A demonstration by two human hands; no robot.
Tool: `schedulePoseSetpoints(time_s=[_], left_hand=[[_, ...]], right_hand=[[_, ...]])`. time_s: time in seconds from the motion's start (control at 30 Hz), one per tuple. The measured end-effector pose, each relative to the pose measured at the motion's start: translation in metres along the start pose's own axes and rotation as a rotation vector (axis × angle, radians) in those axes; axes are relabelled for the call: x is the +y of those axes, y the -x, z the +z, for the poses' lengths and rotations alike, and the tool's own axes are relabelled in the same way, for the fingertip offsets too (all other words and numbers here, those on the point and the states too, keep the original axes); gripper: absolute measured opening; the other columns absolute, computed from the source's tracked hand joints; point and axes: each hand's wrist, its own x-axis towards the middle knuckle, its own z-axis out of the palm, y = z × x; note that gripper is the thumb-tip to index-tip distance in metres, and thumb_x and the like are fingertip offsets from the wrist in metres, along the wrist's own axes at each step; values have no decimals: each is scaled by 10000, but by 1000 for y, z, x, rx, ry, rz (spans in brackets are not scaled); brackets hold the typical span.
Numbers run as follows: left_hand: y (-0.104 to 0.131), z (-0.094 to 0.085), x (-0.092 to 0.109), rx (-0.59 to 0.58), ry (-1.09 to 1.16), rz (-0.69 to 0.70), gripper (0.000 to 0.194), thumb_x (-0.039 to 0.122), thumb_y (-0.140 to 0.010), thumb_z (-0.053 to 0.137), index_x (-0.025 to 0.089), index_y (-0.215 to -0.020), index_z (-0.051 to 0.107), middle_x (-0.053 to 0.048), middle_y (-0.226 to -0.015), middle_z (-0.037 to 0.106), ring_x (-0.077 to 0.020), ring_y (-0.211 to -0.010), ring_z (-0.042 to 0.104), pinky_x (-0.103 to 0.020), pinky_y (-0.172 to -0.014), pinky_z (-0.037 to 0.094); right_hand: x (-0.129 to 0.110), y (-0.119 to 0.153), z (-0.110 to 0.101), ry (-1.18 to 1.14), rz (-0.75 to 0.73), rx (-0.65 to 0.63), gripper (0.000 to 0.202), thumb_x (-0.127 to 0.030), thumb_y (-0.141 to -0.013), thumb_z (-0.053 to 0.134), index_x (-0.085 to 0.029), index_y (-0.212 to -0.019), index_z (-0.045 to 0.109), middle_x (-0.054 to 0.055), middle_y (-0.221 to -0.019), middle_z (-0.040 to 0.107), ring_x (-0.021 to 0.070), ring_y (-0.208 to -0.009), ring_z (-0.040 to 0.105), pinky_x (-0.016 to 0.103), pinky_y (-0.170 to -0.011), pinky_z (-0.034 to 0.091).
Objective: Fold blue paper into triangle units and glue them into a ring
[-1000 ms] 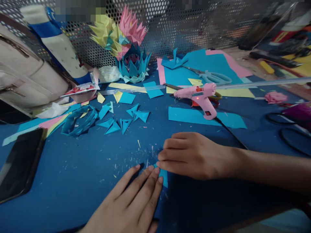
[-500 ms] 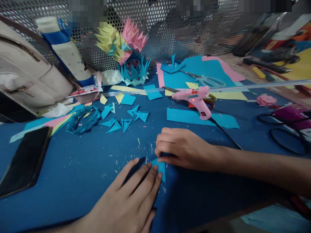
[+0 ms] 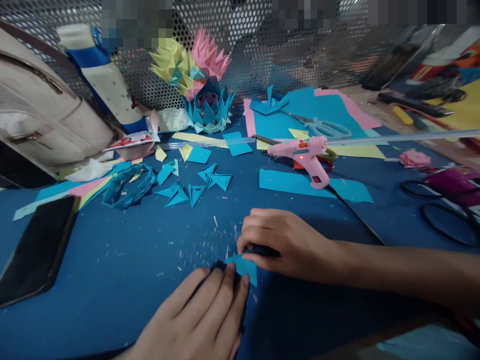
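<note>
A small piece of blue paper (image 3: 248,272) lies on the dark blue tabletop, partly covered by both hands. My left hand (image 3: 198,305) rests over its lower left side, palm down, with fingers stretched out and their tips on or beside the paper. At its top edge, my right hand (image 3: 272,240) has curled fingers, pinching the paper between thumb and forefinger. Several folded blue triangle pieces (image 3: 179,194) lie farther back. Beside them sits a ring of joined folded blue paper (image 3: 129,186).
A pink glue gun (image 3: 313,157) rests near a blue paper strip (image 3: 345,187), its cable trailing behind my right forearm. Scissors (image 3: 328,127) lie on blue sheets. Folded paper flowers (image 3: 210,107) stand at the back. On the left are a phone (image 3: 41,245), bottle (image 3: 108,85) and bag (image 3: 48,110).
Both hands and the small blue paper sit slightly lower in the view. My left fingers have drawn closer together and bent a little; my right hand still pinches the paper's top edge.
</note>
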Motion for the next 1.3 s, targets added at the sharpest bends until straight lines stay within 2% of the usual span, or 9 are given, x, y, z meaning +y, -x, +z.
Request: schedulePoseSetpoints(time_s=[0.23, 0.37, 0.63, 0.8, 1.0, 1.17, 1.3], left_hand=[[3, 2, 0, -7, -38, -31, 343, 342, -993, 479, 211, -1227, 692, -43, -1195, 690, -178, -1109, 582, -355, -1188, 190], [2, 3, 1, 4, -26, -63, 344, 309, -1014, 436, 206, -1223, 690, -61, -1242, 684, -173, -1122, 569, -351, -1195, 168], [6, 3, 5, -9, -51, -99, 357, 331, -1005, 460, 217, -1283, 652, -63, -1175, 709, -177, -1031, 625, -321, -1087, 324], [6, 1, 6, -26, -62, -110, 361, 362, -1006, 467, 218, -1280, 652, -69, -1173, 714, -182, -1026, 619, -320, -1032, 345], [2, -2, -6, -20, -14, -67, 338, 341, -1026, 456, 191, -1212, 696, -32, -1191, 722, -176, -1065, 607, -323, -1025, 320], [-3, -1, -16, 30, 39, -85, 288, 298, -1027, 479, 204, -1118, 736, 3, -1172, 734, -161, -1016, 621, -328, -1043, 309], [-7, -1, -23, 26, 117, -52, 288, 277, -1031, 476, 185, -1081, 744, 2, -1172, 739, -164, -981, 621, -330, -1001, 320]], right_hand=[[0, 1, 2, 53, -55, 80, 81, -205, -961, 567, -193, -943, 645, 11, -879, 674, 149, -776, 514, 282, -756, 411], [0, 1, 2, 56, -49, 76, 104, -219, -970, 556, -196, -935, 651, 7, -870, 667, 147, -765, 505, 279, -734, 411], [1, 2, 2, 33, -1, 36, 85, -228, -969, 557, -194, -939, 628, 12, -880, 675, 158, -800, 529, 297, -792, 409], [0, 1, 1, 34, -6, 35, 73, -218, -960, 570, -190, -919, 624, 10, -864, 669, 153, -783, 523, 290, -781, 413], [-2, 1, 0, 72, -62, 71, 101, -227, -970, 564, -190, -958, 656, 13, -884, 679, 148, -796, 542, 275, -738, 419], [-2, 2, -1, 142, -132, 84, 175, -194, -995, 497, -193, -963, 669, 19, -889, 666, 136, -799, 541, 271, -747, 428], [0, 4, -4, 161, -167, 79, 178, -208, -1004, 486, -188, -950, 654, 25, -902, 655, 142, -818, 526, 271, -744, 416]])
